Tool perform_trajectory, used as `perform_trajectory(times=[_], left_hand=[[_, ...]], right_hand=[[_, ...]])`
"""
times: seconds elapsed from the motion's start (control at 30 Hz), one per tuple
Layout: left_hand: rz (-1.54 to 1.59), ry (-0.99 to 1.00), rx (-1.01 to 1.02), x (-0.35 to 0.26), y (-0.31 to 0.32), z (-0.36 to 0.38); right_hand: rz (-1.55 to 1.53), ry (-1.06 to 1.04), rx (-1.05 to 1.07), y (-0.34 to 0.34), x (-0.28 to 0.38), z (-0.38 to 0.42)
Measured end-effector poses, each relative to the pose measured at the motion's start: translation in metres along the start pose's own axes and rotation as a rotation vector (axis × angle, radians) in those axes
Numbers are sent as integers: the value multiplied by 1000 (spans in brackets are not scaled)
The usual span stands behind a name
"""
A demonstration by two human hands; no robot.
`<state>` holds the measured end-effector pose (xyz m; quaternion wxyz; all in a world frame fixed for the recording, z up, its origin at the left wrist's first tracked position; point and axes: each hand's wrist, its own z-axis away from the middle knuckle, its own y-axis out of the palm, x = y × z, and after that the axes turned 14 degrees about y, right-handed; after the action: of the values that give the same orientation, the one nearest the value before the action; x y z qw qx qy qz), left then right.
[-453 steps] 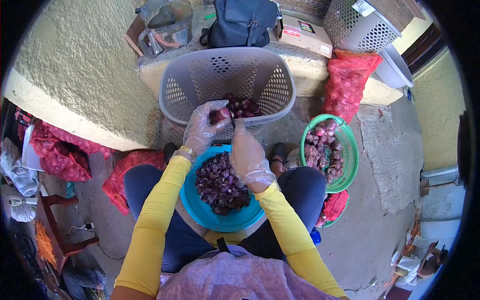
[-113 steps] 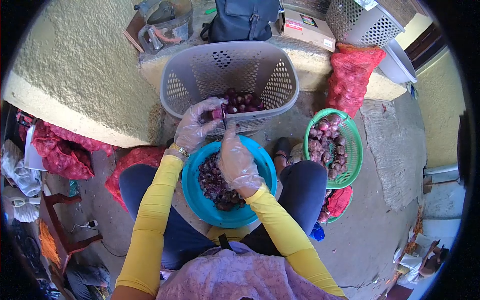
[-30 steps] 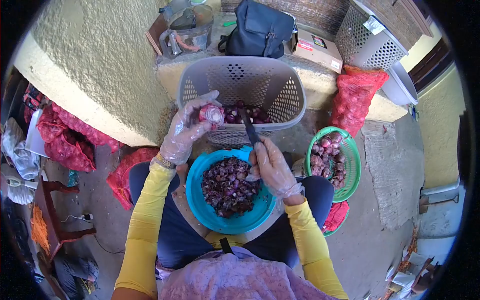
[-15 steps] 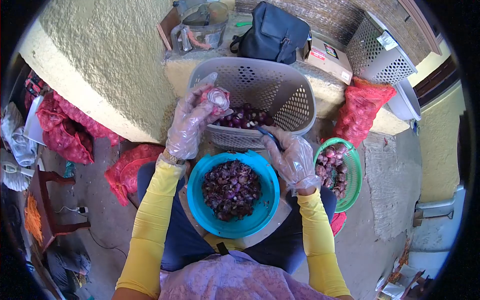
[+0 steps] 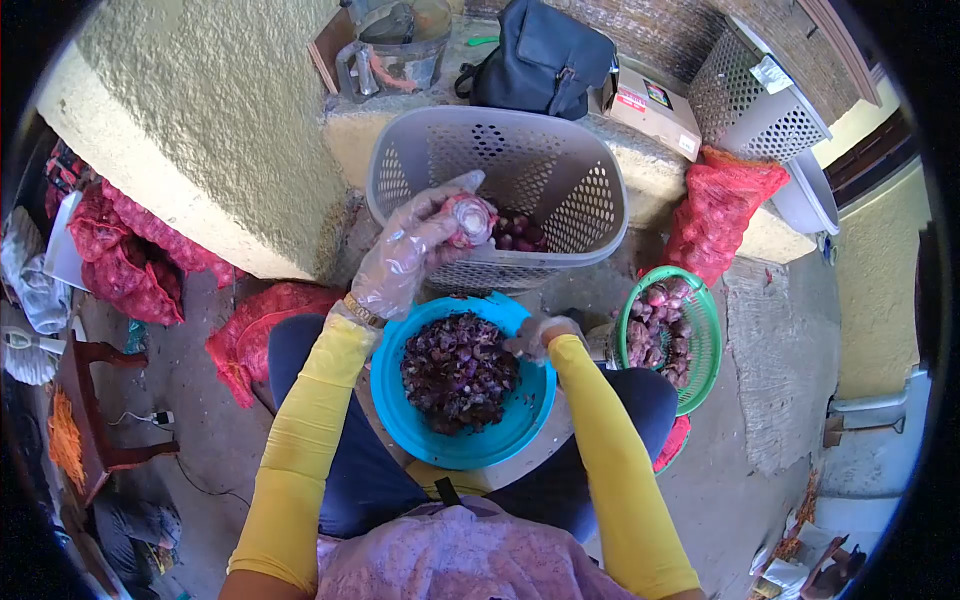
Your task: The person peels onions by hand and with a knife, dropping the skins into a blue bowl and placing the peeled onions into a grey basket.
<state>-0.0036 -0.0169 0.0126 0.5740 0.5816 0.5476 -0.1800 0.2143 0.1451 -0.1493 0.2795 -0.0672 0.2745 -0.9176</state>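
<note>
My gloved left hand (image 5: 405, 250) is closed around a partly peeled red onion (image 5: 470, 220), its pale cut end facing up, just above the near rim of a grey perforated basket (image 5: 500, 262). Inside that basket lie several peeled purple onions (image 5: 520, 232), partly hidden by my left hand. My gloved right hand (image 5: 540, 337) is at the right rim of a blue basin (image 5: 540, 390). Its fingers look curled, but they are blurred and turned away, and the knife seen earlier is hidden. Dark onion skins (image 5: 460, 375) are heaped in the basin.
A green basket (image 5: 712, 340) of unpeeled onions stands by my right knee. Red mesh sacks of onions sit at the right (image 5: 722, 215) and left (image 5: 270, 325). On the ledge behind are a black bag (image 5: 550, 60), a cardboard box (image 5: 650, 110) and a clear jug (image 5: 405, 45).
My right hand has moved down and left from the basket's rim to the blue basin, and the knife has gone out of sight. My left hand has shifted right and slightly down with the onion.
</note>
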Motion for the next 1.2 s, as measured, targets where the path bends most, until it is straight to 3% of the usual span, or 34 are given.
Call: perform_trajectory(times=[0.03, 0.13, 0.17, 0.23, 0.27, 0.33, 0.37, 0.43, 0.47, 0.57, 0.6, 0.73, 0.83, 0.9, 0.93, 1.07, 1.13, 1.17, 1.2], left_hand=[[14, -50, 1, -1, 2, 2], [45, -20, -27, -2, 2, 3], [56, -19, -20, -1, 0, 4], [58, -46, -27, 0, -3, 2], [62, -68, -31, 1, -3, 1], [65, -57, -30, 5, -6, 0], [69, -46, -28, 7, -6, 0], [79, -57, -30, 5, -7, 0], [88, -72, -33, 5, -8, 0], [128, -92, -20, 9, -17, -1], [130, -90, -19, 9, -16, -1], [141, -74, -53, 9, -18, -3], [179, -30, -63, 7, -14, -4], [195, 2, -68, 8, -14, -5], [201, 6, -91, 11, -17, -6], [209, 33, -152, 13, -22, -6], [201, 47, -187, 13, -18, -6], [190, 62, -224, 13, -17, -6], [189, 61, -224, 13, -17, -5]], right_hand=[[-93, 88, 283, 11, -10, -33], [-320, 202, 265, 74, -85, -145], [-317, 200, 269, 66, -82, -137], [2, 321, 158, 44, -82, -114], [4, 323, 163, 62, -100, -167], [561, -48, -11, 91, -157, -281], [562, -47, -12, 59, -136, -208], [226, 384, -191, -25, -37, -9], [281, 325, -257, -8, -54, -58], [304, 242, -318, -22, -37, -32], [302, 98, -368, -18, -44, -37], [246, -7, -326, -66, 9, 109], [6, -80, -459, -64, 6, 138], [-222, -239, -644, -56, -6, 145], [-348, -209, -661, -52, -6, 154], [-613, -290, -605, -37, -20, 152], [-898, -448, -380, -30, -23, 151], [-898, -449, -379, -29, -23, 153], [-1038, -473, -241, -28, -23, 156]])
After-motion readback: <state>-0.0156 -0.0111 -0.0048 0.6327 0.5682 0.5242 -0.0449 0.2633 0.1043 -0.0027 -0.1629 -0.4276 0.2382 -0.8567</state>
